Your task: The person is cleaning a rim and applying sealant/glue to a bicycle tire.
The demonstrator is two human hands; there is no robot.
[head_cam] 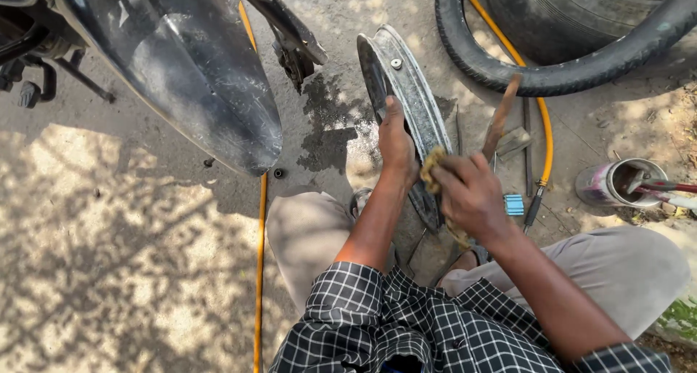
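Rim (406,90) upright, L hand (396,144) gripping its edge; R hand (470,191) clutching rag (433,171) at 3 o'clock, wiping underway; tyre (552,71) off at 1.

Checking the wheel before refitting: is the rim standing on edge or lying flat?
On edge. The rim stands upright on the ground, steadied by the left hand; the right hand presses a rag against it.
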